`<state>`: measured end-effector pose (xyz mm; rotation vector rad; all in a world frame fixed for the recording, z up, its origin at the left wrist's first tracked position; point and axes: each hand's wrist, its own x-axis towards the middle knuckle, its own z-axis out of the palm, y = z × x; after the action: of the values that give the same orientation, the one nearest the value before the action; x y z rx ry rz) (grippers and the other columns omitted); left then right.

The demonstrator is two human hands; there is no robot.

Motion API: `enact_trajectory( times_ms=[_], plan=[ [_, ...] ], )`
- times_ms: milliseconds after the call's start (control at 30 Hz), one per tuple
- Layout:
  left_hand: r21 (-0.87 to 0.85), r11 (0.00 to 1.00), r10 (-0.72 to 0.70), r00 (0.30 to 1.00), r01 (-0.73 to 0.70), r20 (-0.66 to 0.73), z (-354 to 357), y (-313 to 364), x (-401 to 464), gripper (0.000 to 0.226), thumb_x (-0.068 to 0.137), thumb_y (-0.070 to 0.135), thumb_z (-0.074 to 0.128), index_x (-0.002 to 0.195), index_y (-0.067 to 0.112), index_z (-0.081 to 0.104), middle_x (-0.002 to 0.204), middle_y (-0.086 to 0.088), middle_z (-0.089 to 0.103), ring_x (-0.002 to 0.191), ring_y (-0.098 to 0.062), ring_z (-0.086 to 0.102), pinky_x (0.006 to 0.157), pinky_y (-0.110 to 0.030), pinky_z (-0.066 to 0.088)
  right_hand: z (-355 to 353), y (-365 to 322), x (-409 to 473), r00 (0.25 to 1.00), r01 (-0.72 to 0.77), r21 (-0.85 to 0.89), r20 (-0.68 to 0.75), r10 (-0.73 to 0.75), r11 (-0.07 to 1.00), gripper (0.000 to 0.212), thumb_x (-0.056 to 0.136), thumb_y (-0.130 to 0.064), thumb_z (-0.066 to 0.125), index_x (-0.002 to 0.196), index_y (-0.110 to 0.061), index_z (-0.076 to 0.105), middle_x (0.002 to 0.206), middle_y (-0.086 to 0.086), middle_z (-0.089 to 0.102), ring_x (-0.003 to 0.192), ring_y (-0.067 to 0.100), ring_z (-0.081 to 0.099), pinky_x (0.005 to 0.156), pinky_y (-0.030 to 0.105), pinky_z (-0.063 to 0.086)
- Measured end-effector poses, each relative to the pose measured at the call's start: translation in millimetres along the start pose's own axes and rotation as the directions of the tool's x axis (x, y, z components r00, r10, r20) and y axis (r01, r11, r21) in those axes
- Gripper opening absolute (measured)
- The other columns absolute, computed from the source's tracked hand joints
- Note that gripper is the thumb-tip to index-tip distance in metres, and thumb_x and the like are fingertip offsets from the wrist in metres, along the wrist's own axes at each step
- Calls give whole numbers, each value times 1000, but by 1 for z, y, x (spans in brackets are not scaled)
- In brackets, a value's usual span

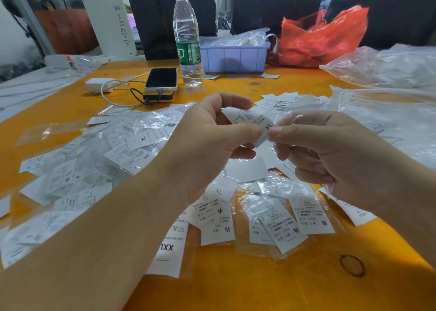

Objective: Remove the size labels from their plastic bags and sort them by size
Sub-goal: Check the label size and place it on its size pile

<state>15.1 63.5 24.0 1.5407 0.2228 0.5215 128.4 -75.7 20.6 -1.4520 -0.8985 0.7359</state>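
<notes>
Two bare forearms reach in from the bottom edge and meet above the middle of an orange table (247, 284), hands raised clear of its surface. The left hand (207, 143) has its fingers curled, thumb and forefinger pinching a white label (253, 119) printed "XL". The right hand (330, 150) faces it, thumb tip almost touching the left thumb, its fingers curled round a thin clear plastic bag (286, 119) at the label's right end; whether the label is wholly out of that bag cannot be told. The label arches between the two grips, flexible like cloth tape, with small dark print along its length.

Beneath the hands spreads a heap of labels (132, 155), flat white rectangles, many inside glossy, crinkled sleeves, marked XS, S, M, XL. Near the front edge lie several labels marked M (311, 213), and a larger one reading 1XX (168, 249) upside down.

Further back stand a clear water bottle (187, 37) with a green wrapper and white cap, a dark-screened phone (161, 78) resting on a black block with a cable, a white charger (98, 85), a lilac plastic tray (233, 57) and a crumpled red bag (323, 37). Clear bags (387, 68) pile up at right.
</notes>
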Motion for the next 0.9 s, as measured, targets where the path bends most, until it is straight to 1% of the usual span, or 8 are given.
enact_trajectory(
  times_ms=[67,233,367,400,500,567,733,900],
  plan=[
    [-6,1000,9,1000,-9,-5,1,0,0,27,79,-3,71,96,16,62,74,-8,68,62,-18,65,57,-26,56,0,1,0,1000,5,-18,4,-5,1000,18,79,-23,68,68,-8,65,66,33,33,44,17,17,37,21,20],
    [38,999,-8,1000,9,-9,1,0,0,27,77,2,74,96,18,62,71,-6,69,65,-19,66,60,-28,57,2,0,1,1000,9,-24,-10,-9,1000,17,73,-27,70,69,-11,67,73,44,33,45,18,18,37,21,21],
    [80,996,-35,999,33,24,2,3,-2,48,55,24,78,99,18,62,82,-10,69,66,-17,68,61,-28,58,3,0,1,1000,17,-34,-14,-18,999,23,68,-34,73,70,-11,67,72,44,33,51,26,12,38,20,22],
    [87,996,-35,999,34,17,2,3,-3,48,55,24,78,99,18,62,83,-10,69,66,-17,68,61,-27,58,3,0,1,1000,20,-38,-10,-20,999,23,69,-34,72,69,-12,67,71,43,33,52,27,11,38,20,22],
    [75,996,-38,999,39,-15,1,3,-1,30,71,10,78,96,18,63,75,-9,70,64,-17,67,60,-27,57,2,0,1,1000,19,-45,13,-18,999,21,79,-28,69,65,-14,67,67,40,29,45,18,16,37,19,24],
    [33,998,-47,998,48,-33,1,2,-1,26,74,4,75,94,16,63,79,-12,70,63,-18,66,58,-26,57,1,0,1,1000,15,-50,23,-14,999,21,82,-26,68,64,-15,67,69,40,31,43,14,22,36,18,26],
    [-11,1000,-13,997,12,-78,0,1,1,38,56,16,76,91,17,63,80,-10,70,61,-17,67,55,-25,54,1,1,1,999,16,-62,38,-14,998,20,79,-27,69,67,-11,67,65,35,34,43,14,22,36,18,25],
    [-15,1000,-8,995,7,-104,1,-2,1,26,72,6,76,92,17,63,80,-10,70,62,-17,67,56,-24,54,0,3,1,998,-4,-60,57,8,998,22,73,-31,71,64,-11,67,59,17,29,40,13,21,36,18,25]
  ],
)
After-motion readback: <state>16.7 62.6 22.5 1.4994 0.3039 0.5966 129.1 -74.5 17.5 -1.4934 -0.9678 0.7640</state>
